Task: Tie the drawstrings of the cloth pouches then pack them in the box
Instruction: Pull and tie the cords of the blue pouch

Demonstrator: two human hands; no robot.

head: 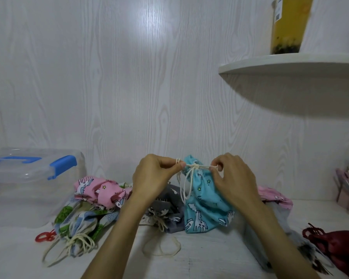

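A blue cloth pouch (pixel 205 202) with white animal prints hangs upright above the table, its neck gathered. My left hand (pixel 153 178) pinches the cream drawstring (pixel 192 166) on the left of the neck. On the right side my right hand (pixel 233 178) pinches the other end of the cord. The cord is drawn taut across the neck, with loose loops hanging down the pouch's front. A clear plastic box (pixel 28 188) with blue latches stands closed at the far left.
On the table lie a pink pouch (pixel 101 191), a green and white pouch (pixel 79 220), a grey pouch (pixel 167 214), another pink pouch (pixel 276 196) and a dark red pouch (pixel 336 246). A red ring (pixel 45 236) lies by the box. A white shelf (pixel 290 63) holding a yellow drink juts out upper right.
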